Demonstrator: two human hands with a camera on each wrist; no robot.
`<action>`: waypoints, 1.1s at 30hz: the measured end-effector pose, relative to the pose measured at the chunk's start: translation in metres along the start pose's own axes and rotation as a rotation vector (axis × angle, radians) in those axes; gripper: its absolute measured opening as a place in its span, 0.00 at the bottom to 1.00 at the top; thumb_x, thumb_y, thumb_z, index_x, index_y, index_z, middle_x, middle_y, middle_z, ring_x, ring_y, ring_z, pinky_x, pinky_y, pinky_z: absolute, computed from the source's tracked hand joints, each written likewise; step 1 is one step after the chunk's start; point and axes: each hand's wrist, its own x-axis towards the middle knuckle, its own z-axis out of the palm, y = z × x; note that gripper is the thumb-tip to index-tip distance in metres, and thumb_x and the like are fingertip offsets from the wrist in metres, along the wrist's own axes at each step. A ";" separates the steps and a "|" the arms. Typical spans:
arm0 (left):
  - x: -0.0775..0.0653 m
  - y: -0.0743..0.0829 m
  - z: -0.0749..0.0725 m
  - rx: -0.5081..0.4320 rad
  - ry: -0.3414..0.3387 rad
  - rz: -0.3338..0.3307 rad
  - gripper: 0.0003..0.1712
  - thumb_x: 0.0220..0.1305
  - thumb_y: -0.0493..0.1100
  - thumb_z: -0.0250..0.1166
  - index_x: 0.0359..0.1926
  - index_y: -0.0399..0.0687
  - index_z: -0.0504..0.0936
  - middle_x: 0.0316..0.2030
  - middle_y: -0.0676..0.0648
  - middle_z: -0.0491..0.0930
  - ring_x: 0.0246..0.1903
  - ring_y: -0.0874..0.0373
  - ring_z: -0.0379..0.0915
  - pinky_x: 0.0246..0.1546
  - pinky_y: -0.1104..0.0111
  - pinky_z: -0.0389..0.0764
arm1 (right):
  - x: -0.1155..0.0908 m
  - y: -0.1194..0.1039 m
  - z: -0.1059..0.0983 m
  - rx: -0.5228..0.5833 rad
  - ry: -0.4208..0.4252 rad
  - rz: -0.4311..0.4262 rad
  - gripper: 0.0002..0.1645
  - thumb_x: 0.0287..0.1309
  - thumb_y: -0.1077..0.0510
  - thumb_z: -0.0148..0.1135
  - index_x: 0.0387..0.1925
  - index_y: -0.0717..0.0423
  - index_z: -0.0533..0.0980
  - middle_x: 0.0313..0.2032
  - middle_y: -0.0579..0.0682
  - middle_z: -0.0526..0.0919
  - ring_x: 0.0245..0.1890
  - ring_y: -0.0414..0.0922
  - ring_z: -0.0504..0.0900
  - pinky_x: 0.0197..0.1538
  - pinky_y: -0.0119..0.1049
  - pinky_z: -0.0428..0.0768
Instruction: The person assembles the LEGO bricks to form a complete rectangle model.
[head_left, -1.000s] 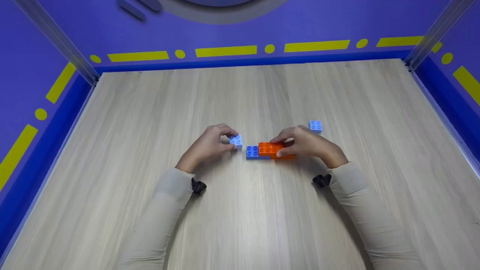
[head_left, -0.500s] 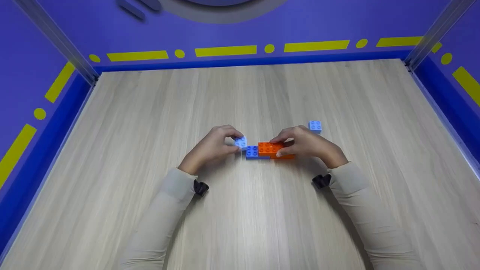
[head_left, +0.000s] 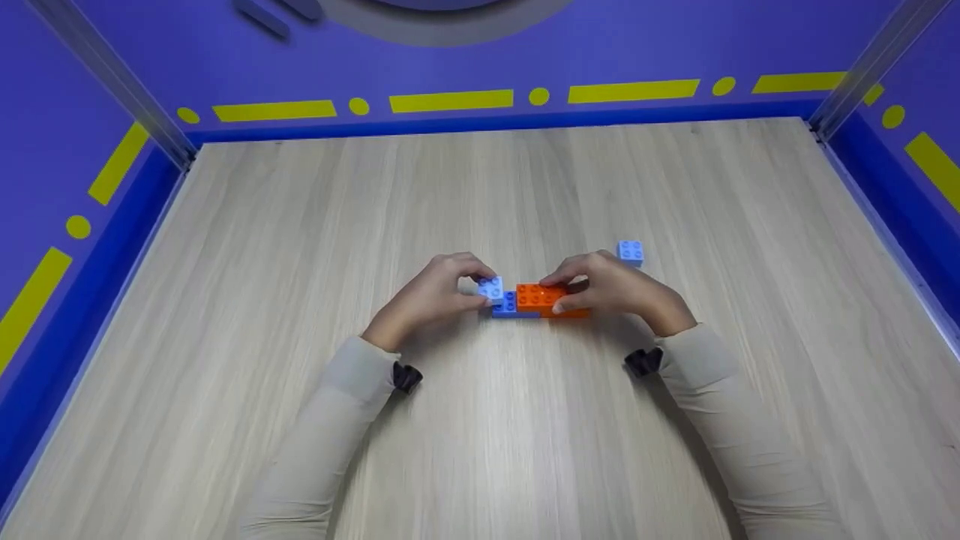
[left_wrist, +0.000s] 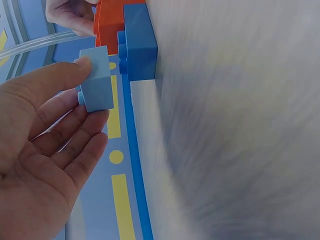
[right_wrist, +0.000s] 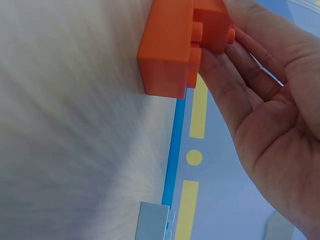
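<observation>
Between thumb and fingers my left hand (head_left: 441, 292) pinches a small light blue brick (head_left: 490, 289). In the left wrist view that brick hangs in the air, apart from the darker blue brick (left_wrist: 140, 44) and level with the space above its studs. The blue brick lies on the table, end to end with a lower orange brick (right_wrist: 166, 55). Across both sits an upper orange brick (head_left: 534, 297). My right hand (head_left: 611, 285) grips the upper orange brick at its right end, hiding part of it.
A second light blue brick (head_left: 631, 253) stands on the wooden table (head_left: 480, 435), just behind my right hand. Purple panels (head_left: 480, 67) with yellow marks border the table at the back and sides.
My left hand has carried the light blue brick to the right, from beside the blue brick to over its left end. The right hand stays where it was on the orange brick.
</observation>
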 end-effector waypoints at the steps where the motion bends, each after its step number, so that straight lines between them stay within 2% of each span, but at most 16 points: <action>1: 0.000 0.000 0.001 0.003 -0.002 0.003 0.17 0.56 0.36 0.69 0.48 0.40 0.83 0.45 0.44 0.82 0.47 0.52 0.76 0.53 0.59 0.78 | 0.000 0.000 0.000 0.000 -0.001 -0.002 0.22 0.53 0.59 0.70 0.51 0.55 0.82 0.47 0.53 0.84 0.49 0.49 0.81 0.55 0.45 0.80; 17: 0.003 0.003 0.005 -0.015 -0.015 0.064 0.16 0.55 0.35 0.69 0.46 0.37 0.83 0.44 0.42 0.83 0.45 0.51 0.77 0.53 0.57 0.78 | 0.000 0.001 0.001 -0.019 0.007 0.008 0.22 0.52 0.58 0.71 0.51 0.55 0.81 0.47 0.53 0.84 0.48 0.49 0.82 0.54 0.44 0.80; 33: 0.007 0.005 0.008 0.007 -0.044 0.019 0.16 0.56 0.36 0.70 0.47 0.40 0.83 0.46 0.45 0.82 0.47 0.53 0.76 0.53 0.60 0.78 | 0.000 0.001 0.000 -0.002 0.008 -0.002 0.21 0.53 0.58 0.70 0.51 0.55 0.82 0.47 0.53 0.84 0.49 0.49 0.81 0.55 0.45 0.79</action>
